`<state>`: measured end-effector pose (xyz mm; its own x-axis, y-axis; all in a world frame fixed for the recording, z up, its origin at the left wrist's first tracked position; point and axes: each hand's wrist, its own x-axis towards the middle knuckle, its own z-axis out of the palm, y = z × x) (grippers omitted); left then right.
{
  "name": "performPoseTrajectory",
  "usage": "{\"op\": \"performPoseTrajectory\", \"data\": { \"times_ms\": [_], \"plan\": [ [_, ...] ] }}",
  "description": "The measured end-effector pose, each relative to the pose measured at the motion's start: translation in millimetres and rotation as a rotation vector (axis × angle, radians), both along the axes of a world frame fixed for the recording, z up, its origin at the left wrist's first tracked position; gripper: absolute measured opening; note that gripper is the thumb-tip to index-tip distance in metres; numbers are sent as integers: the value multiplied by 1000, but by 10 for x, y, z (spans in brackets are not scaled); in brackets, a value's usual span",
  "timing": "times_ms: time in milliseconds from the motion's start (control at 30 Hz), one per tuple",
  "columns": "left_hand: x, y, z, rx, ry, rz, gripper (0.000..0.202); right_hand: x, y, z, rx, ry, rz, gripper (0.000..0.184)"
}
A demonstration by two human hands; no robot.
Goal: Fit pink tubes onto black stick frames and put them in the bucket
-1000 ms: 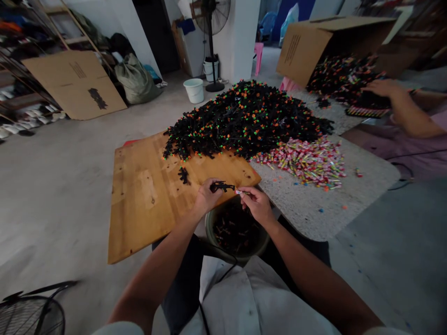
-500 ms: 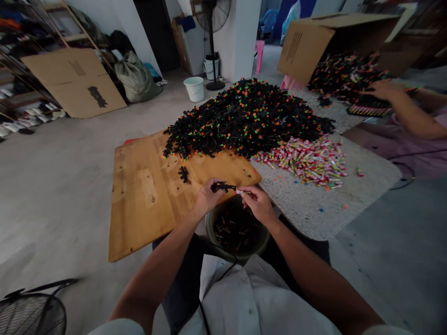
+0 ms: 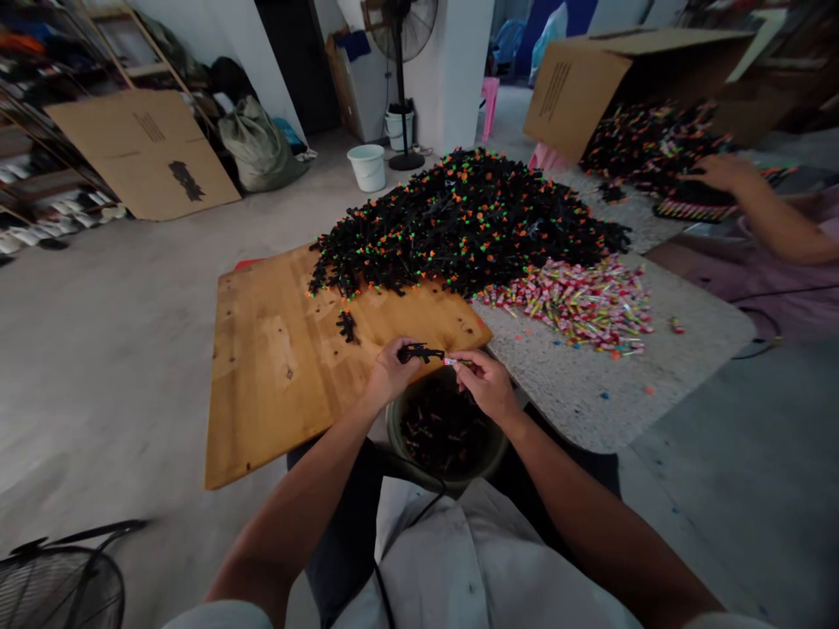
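Observation:
My left hand [image 3: 393, 367] pinches a small black toy gun [image 3: 423, 352] above the near edge of the wooden board [image 3: 262, 376]. Between the fingertips of my right hand [image 3: 483, 377] is a small candy tube [image 3: 449, 361] in a pink and white wrapper, its tip at the toy gun's right end. Whether the two are joined I cannot tell. Below both hands, a round tub [image 3: 393, 428] between my knees holds dark pieces with pink bits among them. One loose toy gun [image 3: 346, 326] lies on the board.
A large heap of black toy guns [image 3: 472, 218] with orange and green tips covers the board's far side. Wrapped tubes [image 3: 583, 301] are piled on the speckled tabletop [image 3: 577, 402]. At right, a co-worker's hand [image 3: 721, 172] reaches by an overturned cardboard box [image 3: 577, 87].
My hands keep nearly the same hold and place, toy gun and tube still end to end. The whole view has shifted very slightly. The co-worker's hand has hardly moved.

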<state>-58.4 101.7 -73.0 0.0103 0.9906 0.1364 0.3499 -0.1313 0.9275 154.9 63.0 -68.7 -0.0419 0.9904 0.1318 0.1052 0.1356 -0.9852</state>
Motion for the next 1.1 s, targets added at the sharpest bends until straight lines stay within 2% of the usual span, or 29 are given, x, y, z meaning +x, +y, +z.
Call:
{"op": "performPoseTrajectory", "data": {
  "times_ms": [233,400,500,600,700,800,900,967,1033,1100],
  "plan": [
    [-36,3,-26,-13,-8,-21,25,-4,14,-73,57,-54,-3,31],
    [-119,36,-73,-24,-36,-83,27,-3,36,-58,270,-199,3,23],
    [-136,7,-99,-114,-79,-107,26,10,41,6,417,-298,14,22],
    [-134,-52,-94,-171,-103,-78,27,12,44,47,454,-330,20,23],
    [-136,-98,-68,-173,-69,-58,28,-25,53,28,409,-318,9,23],
    [-162,-115,-62,-157,-44,-98,29,-62,71,-17,335,-285,-5,24],
    [-269,-79,-78,-210,-26,-204,38,20,97,-29,162,-208,-6,27],
    [-420,6,-79,-247,-8,-203,45,171,119,-20,8,-182,49,28],
    [-633,146,-63,-220,66,-48,43,365,146,-23,-123,-229,209,28],
    [-867,323,-34,-166,245,217,36,549,178,-52,-191,-309,402,29]
  ]
}}
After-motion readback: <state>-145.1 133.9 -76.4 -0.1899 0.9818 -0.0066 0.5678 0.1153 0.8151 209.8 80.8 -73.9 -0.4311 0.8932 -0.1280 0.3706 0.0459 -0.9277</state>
